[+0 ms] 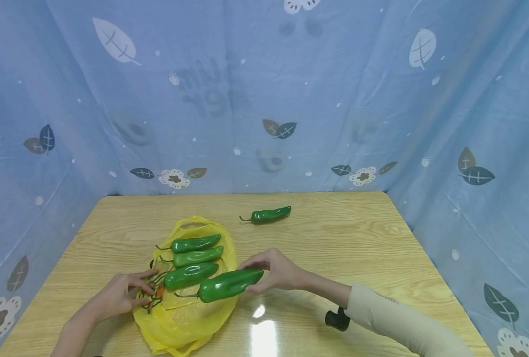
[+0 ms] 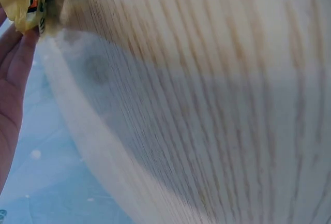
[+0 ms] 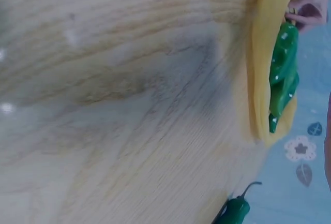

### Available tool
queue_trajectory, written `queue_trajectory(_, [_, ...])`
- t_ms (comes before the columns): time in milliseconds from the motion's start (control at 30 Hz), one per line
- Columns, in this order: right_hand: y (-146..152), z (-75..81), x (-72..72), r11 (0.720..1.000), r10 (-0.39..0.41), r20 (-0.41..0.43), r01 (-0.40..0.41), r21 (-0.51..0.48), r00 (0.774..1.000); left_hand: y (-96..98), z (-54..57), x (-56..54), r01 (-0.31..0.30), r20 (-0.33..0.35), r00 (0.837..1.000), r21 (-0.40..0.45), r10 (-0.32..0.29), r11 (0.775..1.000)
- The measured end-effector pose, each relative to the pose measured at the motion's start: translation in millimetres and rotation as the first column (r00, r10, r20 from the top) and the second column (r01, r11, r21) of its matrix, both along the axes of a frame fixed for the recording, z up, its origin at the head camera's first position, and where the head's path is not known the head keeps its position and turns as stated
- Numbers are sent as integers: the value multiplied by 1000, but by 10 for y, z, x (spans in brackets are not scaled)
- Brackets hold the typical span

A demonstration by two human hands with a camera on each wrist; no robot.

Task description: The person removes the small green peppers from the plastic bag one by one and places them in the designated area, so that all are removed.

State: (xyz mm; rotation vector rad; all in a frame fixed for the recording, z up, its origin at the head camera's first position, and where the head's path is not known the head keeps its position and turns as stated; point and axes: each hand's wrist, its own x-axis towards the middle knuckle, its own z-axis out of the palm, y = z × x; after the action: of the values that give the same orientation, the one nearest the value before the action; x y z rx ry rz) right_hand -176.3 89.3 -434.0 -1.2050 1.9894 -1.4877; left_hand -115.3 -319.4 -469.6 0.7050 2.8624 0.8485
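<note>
A yellow plastic bag (image 1: 181,329) lies spread on the left half of the table. Three green peppers rest side by side on it: a far one (image 1: 196,243), a middle one (image 1: 198,256) and a near one (image 1: 190,276). With its fingertips, my right hand (image 1: 275,272) holds another green pepper (image 1: 228,285) by its pointed end, above the bag's right part, stem to the left. At the bag's left edge, my left hand (image 1: 114,296) pinches the printed part of the plastic. The left wrist view shows only some fingers (image 2: 20,63) against the bag.
One more green pepper (image 1: 270,214) lies on the wooden table (image 1: 335,238) behind the bag, right of it. Blue patterned curtain (image 1: 237,99) hangs along the back and sides. A black wrist device (image 1: 337,320) hangs under the right forearm.
</note>
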Motion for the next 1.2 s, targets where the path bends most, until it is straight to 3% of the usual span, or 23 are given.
queue_trajectory(467, [451,21,272,997,-6,79,12,-74,997,-13,-6,-7,2,-17,1000,-9,-2,1000])
queue_trajectory(667, [593,20,380,996,-32,77,38,-79,997,0,-5,-6,-6,2,1000,-4,6,1000])
queue_trajectory(867, [723,3,426,996,-44,41,47,-74,998,5,-9,1,-11,-45,999,-45,9,999])
queue_trajectory(1200, [893,-88,417,995,-36,81,43,-91,996,-12,-14,-4,8,-39,999,-22,-9,1000])
